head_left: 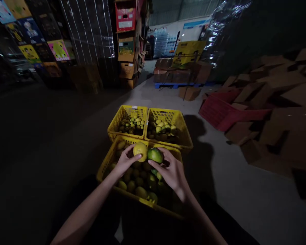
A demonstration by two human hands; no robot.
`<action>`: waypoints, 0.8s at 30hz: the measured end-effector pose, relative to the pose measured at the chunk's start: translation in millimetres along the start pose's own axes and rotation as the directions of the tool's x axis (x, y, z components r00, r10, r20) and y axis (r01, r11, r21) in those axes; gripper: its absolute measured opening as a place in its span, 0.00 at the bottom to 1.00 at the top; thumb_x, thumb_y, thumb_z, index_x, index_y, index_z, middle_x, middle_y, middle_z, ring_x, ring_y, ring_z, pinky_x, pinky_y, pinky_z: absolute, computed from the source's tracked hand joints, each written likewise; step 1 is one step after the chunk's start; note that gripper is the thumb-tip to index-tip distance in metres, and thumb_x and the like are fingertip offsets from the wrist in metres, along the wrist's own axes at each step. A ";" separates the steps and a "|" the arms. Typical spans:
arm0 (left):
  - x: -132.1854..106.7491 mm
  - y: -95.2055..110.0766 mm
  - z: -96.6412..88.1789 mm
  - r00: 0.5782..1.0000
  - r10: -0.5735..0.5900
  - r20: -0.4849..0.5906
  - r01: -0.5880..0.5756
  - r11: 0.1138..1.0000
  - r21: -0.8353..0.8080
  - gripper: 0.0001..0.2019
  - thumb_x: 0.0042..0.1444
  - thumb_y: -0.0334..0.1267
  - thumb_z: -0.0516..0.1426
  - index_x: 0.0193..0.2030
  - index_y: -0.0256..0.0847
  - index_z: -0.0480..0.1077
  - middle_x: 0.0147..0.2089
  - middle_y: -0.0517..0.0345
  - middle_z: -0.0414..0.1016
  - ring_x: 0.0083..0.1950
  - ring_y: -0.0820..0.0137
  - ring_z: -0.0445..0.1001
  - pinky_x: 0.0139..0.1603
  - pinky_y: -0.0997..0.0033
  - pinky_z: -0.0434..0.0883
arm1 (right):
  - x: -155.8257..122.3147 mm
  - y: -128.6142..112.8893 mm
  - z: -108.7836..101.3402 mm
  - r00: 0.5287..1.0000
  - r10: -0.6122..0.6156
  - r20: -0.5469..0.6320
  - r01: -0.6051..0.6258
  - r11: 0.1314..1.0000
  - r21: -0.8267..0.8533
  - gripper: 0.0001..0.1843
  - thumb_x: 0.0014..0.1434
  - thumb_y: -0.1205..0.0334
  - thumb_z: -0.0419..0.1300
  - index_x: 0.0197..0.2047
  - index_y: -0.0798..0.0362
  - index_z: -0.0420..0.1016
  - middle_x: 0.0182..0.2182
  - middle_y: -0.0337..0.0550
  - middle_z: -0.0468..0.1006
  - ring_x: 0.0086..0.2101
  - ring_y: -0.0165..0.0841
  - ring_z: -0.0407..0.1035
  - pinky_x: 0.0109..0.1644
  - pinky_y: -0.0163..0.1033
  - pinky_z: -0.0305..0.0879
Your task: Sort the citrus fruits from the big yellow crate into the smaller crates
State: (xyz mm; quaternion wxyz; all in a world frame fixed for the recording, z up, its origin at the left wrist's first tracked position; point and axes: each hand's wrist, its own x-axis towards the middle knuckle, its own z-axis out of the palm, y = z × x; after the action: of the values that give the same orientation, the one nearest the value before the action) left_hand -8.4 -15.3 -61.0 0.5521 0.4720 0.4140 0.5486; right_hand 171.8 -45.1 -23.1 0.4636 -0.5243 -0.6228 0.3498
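Observation:
My left hand (127, 161) is closed around a yellow citrus fruit (140, 151), thumb across its front. Right beside it, my right hand (171, 167) grips a green citrus fruit (155, 155) between thumb and fingers. Both fruits are held up side by side over the near yellow crate (140, 200), which holds many greenish and yellow fruits (141, 192) in shadow. Beyond it stand two more yellow crates: the far left crate (112, 128) has small yellow-green fruits (132, 124), and the far right crate (185, 131) has larger yellowish fruits (165, 126).
A red plastic crate (219, 110) lies on the floor at right beside a heap of cardboard boxes (275, 129). Stacked cartons (127, 44) rise behind the crates. A blue pallet (173, 85) carries boxes at the back. The grey floor (234, 177) is dimly lit.

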 end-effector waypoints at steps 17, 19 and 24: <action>-1.2 8.8 -23.7 0.924 0.373 0.083 -0.376 0.852 0.364 0.29 0.42 0.41 0.67 0.52 0.42 0.68 0.51 0.49 0.70 0.52 0.60 0.69 0.55 0.60 0.66 | 4.2 -1.0 13.0 1.000 -0.013 0.010 0.013 1.000 -0.025 0.27 0.46 0.53 0.67 0.49 0.52 0.68 0.41 0.47 0.78 0.41 0.41 0.74 0.44 0.46 0.72; -2.5 8.9 -24.6 0.913 0.398 0.086 -0.401 0.842 0.360 0.29 0.41 0.41 0.67 0.53 0.42 0.68 0.52 0.49 0.69 0.53 0.60 0.68 0.56 0.59 0.65 | 3.4 -2.5 12.8 1.000 -0.029 0.004 0.030 0.998 -0.046 0.27 0.47 0.52 0.67 0.49 0.52 0.68 0.41 0.47 0.78 0.40 0.41 0.74 0.44 0.46 0.71; -7.0 14.5 -26.9 0.879 0.465 0.104 -0.462 0.778 0.426 0.30 0.42 0.42 0.67 0.54 0.44 0.68 0.53 0.48 0.68 0.54 0.59 0.67 0.56 0.58 0.65 | 3.5 -8.0 11.5 0.994 -0.109 0.005 0.109 0.989 -0.098 0.25 0.49 0.54 0.65 0.50 0.52 0.69 0.45 0.49 0.77 0.43 0.42 0.73 0.49 0.49 0.70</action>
State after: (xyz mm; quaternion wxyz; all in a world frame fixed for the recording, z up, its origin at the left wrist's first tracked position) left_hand -38.1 -21.2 -52.9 0.2780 0.6693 0.3996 0.5613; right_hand 158.3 -42.7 -18.7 0.4559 -0.5119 -0.6667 0.2927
